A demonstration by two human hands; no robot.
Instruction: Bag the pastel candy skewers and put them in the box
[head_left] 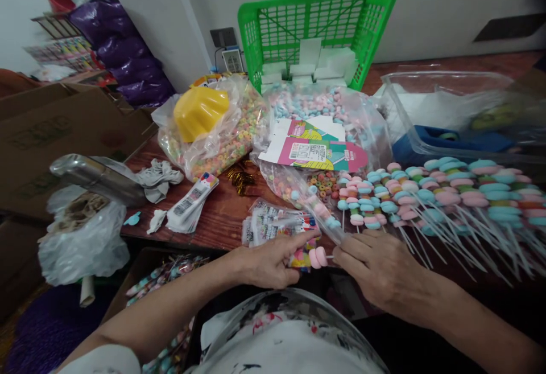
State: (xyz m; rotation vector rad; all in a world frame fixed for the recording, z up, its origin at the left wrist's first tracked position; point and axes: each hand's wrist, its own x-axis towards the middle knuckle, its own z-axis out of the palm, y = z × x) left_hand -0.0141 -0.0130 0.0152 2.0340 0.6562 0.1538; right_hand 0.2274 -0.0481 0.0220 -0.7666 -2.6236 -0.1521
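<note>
My right hand (379, 268) is closed round the thin white stick of a candy skewer, whose pink candy (318, 257) points left. My left hand (273, 263) faces it, index finger stretched out and thumb apart. A printed plastic sleeve (300, 259) shows between thumb and index finger, beside the pink candy; whether the candy is inside it I cannot tell. Under and behind the left fingers lies a pile of clear printed sleeves (268, 220). Past my right hand, many pink, blue and green candy skewers (452, 192) lie heaped, white sticks toward me.
Bags of ring candy (226, 149) and pink-blue candy (367, 118) stand behind, with a printed card box (315, 149) on one. A green basket (319, 7) leans at the back. Left are labels (191, 203) and a steel flask (96, 177). A clear bin (447, 112) stands right.
</note>
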